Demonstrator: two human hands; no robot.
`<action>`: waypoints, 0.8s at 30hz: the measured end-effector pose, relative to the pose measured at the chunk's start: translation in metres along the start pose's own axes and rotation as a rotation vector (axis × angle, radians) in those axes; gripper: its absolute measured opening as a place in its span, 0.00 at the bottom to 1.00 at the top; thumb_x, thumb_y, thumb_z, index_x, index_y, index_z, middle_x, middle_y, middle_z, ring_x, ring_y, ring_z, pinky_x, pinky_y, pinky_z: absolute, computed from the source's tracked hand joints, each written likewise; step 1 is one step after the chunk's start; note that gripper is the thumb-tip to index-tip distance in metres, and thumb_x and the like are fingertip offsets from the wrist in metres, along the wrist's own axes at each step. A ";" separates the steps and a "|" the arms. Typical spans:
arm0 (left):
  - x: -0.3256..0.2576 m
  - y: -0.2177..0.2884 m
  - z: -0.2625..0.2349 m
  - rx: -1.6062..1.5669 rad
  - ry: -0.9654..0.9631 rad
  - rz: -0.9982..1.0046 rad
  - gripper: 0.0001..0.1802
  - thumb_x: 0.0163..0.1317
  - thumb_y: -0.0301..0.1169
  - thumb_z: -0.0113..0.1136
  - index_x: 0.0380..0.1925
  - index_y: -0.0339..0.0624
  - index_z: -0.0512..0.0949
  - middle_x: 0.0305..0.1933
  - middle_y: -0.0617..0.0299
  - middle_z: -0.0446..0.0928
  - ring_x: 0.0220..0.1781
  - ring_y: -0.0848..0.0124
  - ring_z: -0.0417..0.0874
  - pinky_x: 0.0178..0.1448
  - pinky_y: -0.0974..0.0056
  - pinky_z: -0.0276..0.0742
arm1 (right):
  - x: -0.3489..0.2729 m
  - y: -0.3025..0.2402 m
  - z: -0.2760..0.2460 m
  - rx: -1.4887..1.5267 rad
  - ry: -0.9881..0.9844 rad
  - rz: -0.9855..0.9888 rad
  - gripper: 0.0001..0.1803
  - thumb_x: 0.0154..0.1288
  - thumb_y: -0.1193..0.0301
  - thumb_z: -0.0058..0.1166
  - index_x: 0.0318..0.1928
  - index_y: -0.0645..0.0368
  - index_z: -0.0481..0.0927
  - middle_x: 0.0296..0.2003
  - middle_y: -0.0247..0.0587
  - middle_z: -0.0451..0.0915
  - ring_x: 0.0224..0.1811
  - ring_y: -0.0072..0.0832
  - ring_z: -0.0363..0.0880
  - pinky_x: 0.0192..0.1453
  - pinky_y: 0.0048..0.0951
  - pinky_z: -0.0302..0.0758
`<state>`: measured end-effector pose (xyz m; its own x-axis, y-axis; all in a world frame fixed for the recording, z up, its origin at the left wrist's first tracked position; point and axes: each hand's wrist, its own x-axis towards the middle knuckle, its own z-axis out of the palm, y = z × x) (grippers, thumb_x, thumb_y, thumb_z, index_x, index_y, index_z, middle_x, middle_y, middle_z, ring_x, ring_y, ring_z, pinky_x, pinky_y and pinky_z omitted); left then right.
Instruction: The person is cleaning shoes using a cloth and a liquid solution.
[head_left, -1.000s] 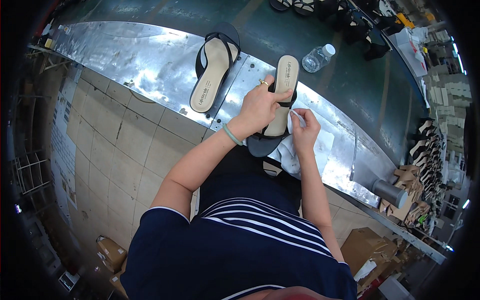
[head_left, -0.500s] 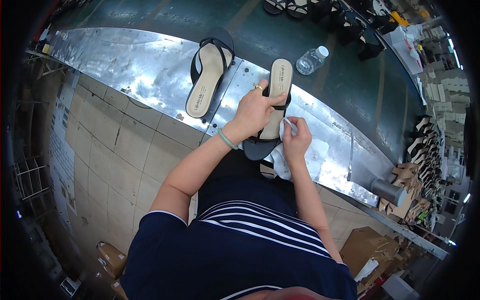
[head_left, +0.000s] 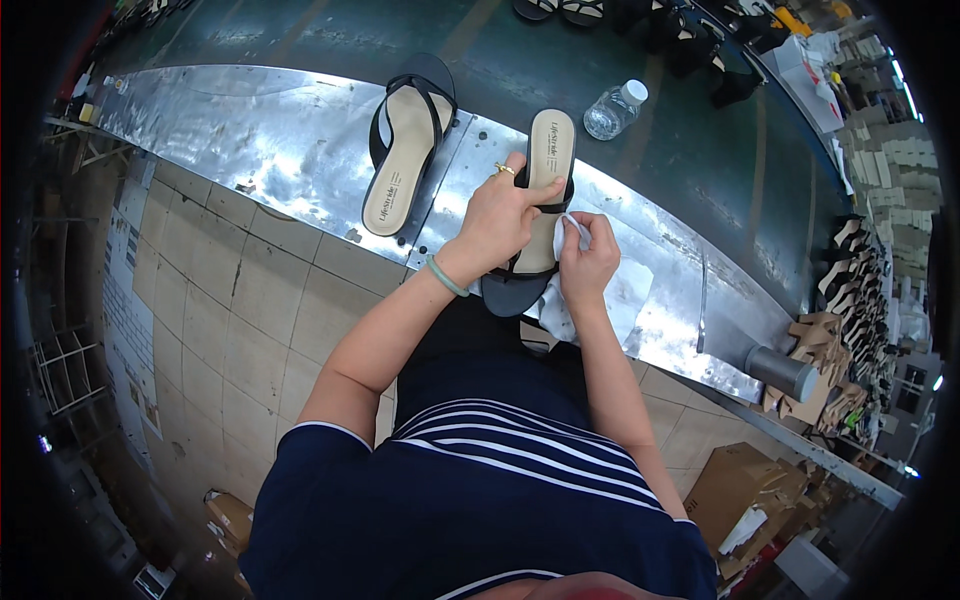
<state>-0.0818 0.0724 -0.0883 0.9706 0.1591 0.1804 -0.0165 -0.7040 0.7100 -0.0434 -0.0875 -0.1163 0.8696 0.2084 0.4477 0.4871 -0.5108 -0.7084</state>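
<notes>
A black strappy sandal point(head_left: 552, 150) with a beige insole is gripped by my left hand point(head_left: 497, 215), its thumb lying across the insole near the strap. Its heel end points away from me, its toe end toward my body. On the right side of that sandal, my right hand point(head_left: 590, 262) pinches a white cloth point(head_left: 570, 236) against the strap and insole edge. More white cloth point(head_left: 622, 300) lies on the metal ledge below that hand. The matching sandal point(head_left: 407, 150) rests to the left on the metal ledge point(head_left: 270, 130), toe end pointing away.
A clear bottle with a white cap point(head_left: 615, 110) stands on the dark green surface point(head_left: 690, 160) beyond. Several black sandals point(head_left: 690, 45) sit at the far right. A metal cylinder point(head_left: 780, 373) lies at the ledge's right end, near shoe parts point(head_left: 815, 345). Cardboard boxes point(head_left: 745, 490) are below right.
My right hand and the cloth have moved slightly up along the sandal's side. The whole view has shifted a little; my left hand keeps its hold.
</notes>
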 end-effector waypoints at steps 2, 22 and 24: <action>-0.002 0.002 0.001 -0.017 0.011 0.005 0.30 0.53 0.19 0.63 0.55 0.62 0.84 0.57 0.47 0.68 0.44 0.52 0.82 0.49 0.55 0.80 | -0.011 0.004 -0.005 -0.031 -0.019 -0.003 0.03 0.59 0.78 0.60 0.32 0.61 0.79 0.30 0.44 0.80 0.32 0.45 0.81 0.34 0.38 0.75; -0.002 0.002 0.001 -0.021 -0.027 -0.009 0.29 0.54 0.20 0.62 0.56 0.61 0.83 0.58 0.45 0.67 0.44 0.50 0.81 0.51 0.53 0.79 | -0.015 0.006 -0.008 0.019 -0.033 0.125 0.05 0.58 0.77 0.62 0.32 0.62 0.79 0.31 0.45 0.81 0.33 0.45 0.82 0.37 0.37 0.76; -0.001 0.002 0.001 -0.036 -0.033 -0.013 0.30 0.54 0.20 0.62 0.56 0.62 0.83 0.58 0.45 0.67 0.44 0.50 0.81 0.51 0.53 0.79 | -0.015 0.008 -0.010 0.014 -0.065 0.162 0.05 0.58 0.76 0.63 0.32 0.62 0.79 0.31 0.45 0.81 0.33 0.45 0.82 0.37 0.37 0.76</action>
<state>-0.0829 0.0702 -0.0872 0.9782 0.1445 0.1492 -0.0123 -0.6768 0.7361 -0.0534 -0.1031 -0.1237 0.9398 0.1779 0.2916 0.3412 -0.5305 -0.7760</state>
